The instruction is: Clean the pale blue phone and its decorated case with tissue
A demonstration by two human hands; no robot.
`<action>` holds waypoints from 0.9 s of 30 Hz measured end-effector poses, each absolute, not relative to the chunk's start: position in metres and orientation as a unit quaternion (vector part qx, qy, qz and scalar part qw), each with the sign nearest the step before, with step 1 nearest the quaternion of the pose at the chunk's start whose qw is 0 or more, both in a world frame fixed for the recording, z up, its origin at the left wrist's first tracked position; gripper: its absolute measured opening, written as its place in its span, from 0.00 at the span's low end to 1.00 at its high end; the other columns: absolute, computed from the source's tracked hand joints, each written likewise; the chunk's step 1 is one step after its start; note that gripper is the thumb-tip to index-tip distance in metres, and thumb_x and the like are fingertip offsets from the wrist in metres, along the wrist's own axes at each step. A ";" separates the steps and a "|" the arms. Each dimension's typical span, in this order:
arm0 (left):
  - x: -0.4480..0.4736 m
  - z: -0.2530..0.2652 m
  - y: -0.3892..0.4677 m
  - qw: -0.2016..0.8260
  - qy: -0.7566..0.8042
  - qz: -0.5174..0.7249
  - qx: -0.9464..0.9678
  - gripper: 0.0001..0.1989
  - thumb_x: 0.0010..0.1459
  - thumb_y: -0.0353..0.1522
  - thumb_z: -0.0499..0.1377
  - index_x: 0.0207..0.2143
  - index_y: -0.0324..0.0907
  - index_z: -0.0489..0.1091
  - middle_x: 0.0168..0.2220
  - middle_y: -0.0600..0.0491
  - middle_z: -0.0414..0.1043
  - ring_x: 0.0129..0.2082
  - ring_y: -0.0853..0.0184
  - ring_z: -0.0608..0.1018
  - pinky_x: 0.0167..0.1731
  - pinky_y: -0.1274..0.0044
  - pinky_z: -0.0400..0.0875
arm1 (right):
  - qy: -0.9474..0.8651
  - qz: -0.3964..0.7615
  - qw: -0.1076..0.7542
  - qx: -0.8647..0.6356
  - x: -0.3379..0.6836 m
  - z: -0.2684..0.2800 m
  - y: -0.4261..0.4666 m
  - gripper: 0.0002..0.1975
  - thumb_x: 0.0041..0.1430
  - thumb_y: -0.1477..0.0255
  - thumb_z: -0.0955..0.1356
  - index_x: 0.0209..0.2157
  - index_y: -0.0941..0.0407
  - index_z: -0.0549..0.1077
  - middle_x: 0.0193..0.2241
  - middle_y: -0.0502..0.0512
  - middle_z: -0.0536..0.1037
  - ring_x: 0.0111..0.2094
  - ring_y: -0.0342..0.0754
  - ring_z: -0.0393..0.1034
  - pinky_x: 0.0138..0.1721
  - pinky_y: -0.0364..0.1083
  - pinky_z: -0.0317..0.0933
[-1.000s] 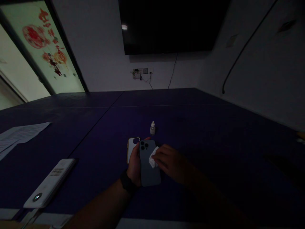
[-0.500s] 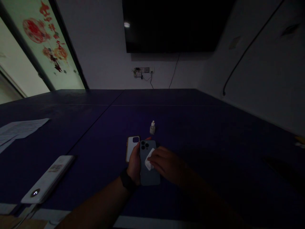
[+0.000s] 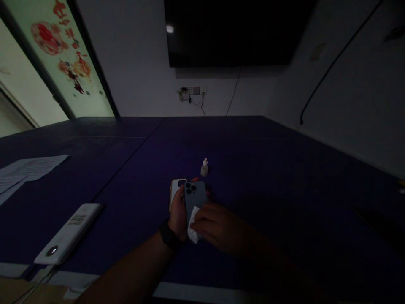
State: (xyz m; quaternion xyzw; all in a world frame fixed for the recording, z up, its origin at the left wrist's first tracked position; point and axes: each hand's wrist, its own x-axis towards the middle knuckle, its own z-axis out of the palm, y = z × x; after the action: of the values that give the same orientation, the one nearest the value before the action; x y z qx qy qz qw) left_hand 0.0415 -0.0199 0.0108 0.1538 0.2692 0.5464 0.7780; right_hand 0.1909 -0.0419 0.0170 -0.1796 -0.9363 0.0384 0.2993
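Note:
My left hand (image 3: 178, 216) wraps round a grey-blue smartphone (image 3: 196, 195), its back and camera lenses facing up. A folded white wipe (image 3: 193, 226) is pinched in the fingers of my right hand (image 3: 218, 226) and pressed on the lower part of the phone's back. That lower end is mostly hidden by the wipe and hand. Partly behind my left hand, a phone case (image 3: 175, 188) with a light inside and a camera cutout lies on the table. Just beyond the phone stands a small dropper bottle (image 3: 204, 168) with a white cap.
A white power bank (image 3: 71, 232) with a lit round display and a cable lies at the left on the dark blue table (image 3: 268, 169). Printed papers (image 3: 34, 169) lie farther left. A large screen (image 3: 234, 33) hangs on the far wall above sockets with cables.
My right hand has slid the wipe down the phone's back, from below the lenses towards the lower end. The phone looks tilted slightly differently in my left hand. The view has shifted a little.

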 end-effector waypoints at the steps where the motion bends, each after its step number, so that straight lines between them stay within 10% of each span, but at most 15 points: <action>1: 0.042 0.012 -0.020 0.781 0.275 0.539 0.152 0.25 0.69 0.43 0.48 0.60 0.39 0.67 0.36 0.45 0.79 0.32 0.61 0.81 0.35 0.72 0.73 | -0.938 0.026 0.295 -0.180 0.189 0.016 -0.043 0.08 0.69 0.75 0.65 0.39 0.58 0.78 0.34 0.55 0.78 0.38 0.47 0.71 0.41 0.46 0.66; 27: 0.040 0.009 -0.019 0.779 0.261 0.549 0.155 0.26 0.65 0.45 0.53 0.59 0.41 0.68 0.36 0.45 0.79 0.30 0.61 0.80 0.34 0.72 0.73 | -0.944 0.107 0.235 -0.205 0.213 0.025 -0.035 0.05 0.65 0.78 0.68 0.37 0.56 0.77 0.34 0.52 0.80 0.37 0.46 0.70 0.41 0.46 0.64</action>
State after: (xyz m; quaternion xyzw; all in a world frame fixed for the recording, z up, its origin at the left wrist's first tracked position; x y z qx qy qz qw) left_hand 0.0399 -0.0193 0.0085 0.1546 0.2612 0.5487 0.7790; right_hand 0.2132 -0.0346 0.0249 -0.2054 -0.9441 0.1068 0.2347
